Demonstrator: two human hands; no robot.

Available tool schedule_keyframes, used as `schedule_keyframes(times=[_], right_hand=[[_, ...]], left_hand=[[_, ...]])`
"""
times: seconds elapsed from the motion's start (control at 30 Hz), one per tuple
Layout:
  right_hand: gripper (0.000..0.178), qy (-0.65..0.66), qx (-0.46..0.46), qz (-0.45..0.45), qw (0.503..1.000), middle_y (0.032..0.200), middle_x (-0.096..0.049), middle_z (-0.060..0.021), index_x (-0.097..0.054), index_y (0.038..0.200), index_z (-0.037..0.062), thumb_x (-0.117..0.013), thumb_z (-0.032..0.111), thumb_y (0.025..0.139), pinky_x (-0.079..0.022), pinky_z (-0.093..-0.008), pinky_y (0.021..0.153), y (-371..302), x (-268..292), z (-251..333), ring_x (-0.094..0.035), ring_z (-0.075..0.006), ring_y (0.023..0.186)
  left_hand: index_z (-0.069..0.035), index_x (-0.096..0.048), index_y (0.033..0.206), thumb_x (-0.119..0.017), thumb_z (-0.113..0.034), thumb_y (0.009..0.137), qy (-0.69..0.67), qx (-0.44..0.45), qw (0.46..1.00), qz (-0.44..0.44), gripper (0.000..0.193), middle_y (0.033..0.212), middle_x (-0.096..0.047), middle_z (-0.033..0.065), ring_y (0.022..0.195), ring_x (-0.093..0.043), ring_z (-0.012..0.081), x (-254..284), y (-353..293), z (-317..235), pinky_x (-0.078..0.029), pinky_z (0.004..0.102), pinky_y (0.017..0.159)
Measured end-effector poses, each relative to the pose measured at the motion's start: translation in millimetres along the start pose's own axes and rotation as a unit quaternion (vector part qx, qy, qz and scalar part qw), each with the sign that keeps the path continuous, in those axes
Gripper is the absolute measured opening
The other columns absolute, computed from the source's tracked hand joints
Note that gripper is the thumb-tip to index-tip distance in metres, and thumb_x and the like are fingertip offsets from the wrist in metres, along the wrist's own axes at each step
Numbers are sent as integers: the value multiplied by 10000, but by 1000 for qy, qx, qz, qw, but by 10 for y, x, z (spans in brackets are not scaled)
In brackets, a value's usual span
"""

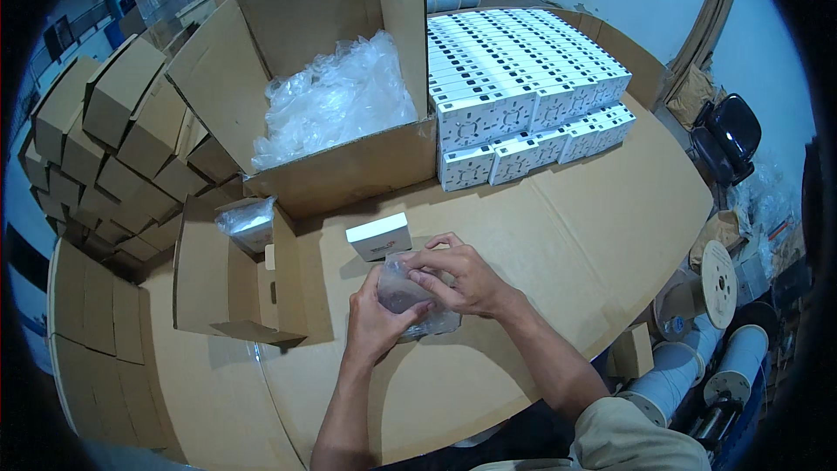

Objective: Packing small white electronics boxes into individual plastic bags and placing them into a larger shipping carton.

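Observation:
Between my hands, over the cardboard-covered table, is a clear plastic bag [440,323]. My left hand [377,312] is closed on its left side, the thumb lying across the front. My right hand [462,277] pinches the bag's upper edge with bent fingers. Whether anything sits inside the bag I cannot make out. Just beyond my hands stands a small white box [378,237] with printing on its front. To the left, an open brown carton [240,283] lets a plastic-wrapped item [251,225] show at its far end.
A large open carton [349,166] full of loose clear plastic bags [340,100] stands behind. Right of it rise stacked rows of white printed boxes [532,87]. Brown cartons [131,148] are piled at the far left. Spools [718,283] and a black chair [728,135] stand beyond the table's right edge.

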State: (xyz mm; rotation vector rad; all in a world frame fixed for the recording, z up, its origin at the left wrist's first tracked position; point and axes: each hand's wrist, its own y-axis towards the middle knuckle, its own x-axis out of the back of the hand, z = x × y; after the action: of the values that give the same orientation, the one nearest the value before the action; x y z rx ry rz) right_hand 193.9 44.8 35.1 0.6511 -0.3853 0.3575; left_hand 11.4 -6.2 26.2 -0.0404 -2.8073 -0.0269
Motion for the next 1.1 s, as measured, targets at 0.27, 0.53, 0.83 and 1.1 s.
schedule_keyframes(times=[0.27, 0.53, 0.83, 1.1], right_hand=[[135, 20, -29, -17, 999, 827, -720, -52, -738, 1017, 52, -718, 131, 909, -467, -302, 775, 59, 54, 8, -607, -173, 748], [193, 420, -165, -194, 871, 867, -686, -3, -678, 1078, 22, -630, 199, 1016, -480, -240, 717, 80, 116, -452, -601, -77, 805], [639, 294, -134, -82, 943, 1356, -588, -80, -455, 1472, 61, -637, -98, 881, -505, -306, 967, 218, -191, -593, -573, -162, 1136], [566, 290, -123, -14, 949, 1249, -649, -83, -560, 1421, 68, -691, -47, 883, -539, -299, 925, 273, -224, -627, -631, -141, 1075]], left_hand=[[-21, -638, 1205, -916, -138, 671, -29, 5, 1000, 3, 613, 1056, -744, 139, 980, -715, 227, 7, 9, 15, -565, 377, 867], [-12, -651, 1200, -925, -142, 663, -73, -19, 995, -67, 617, 1090, -739, 133, 1001, -706, 218, 5, 32, 151, -557, 374, 904], [6, -652, 1146, -962, -198, 637, -86, 18, 989, -120, 631, 1071, -731, 142, 987, -703, 235, 96, 75, 235, -557, 380, 908], [8, -643, 1146, -964, -222, 646, -74, 25, 989, -122, 637, 1084, -724, 145, 1007, -696, 232, 122, 71, 247, -554, 376, 907]])
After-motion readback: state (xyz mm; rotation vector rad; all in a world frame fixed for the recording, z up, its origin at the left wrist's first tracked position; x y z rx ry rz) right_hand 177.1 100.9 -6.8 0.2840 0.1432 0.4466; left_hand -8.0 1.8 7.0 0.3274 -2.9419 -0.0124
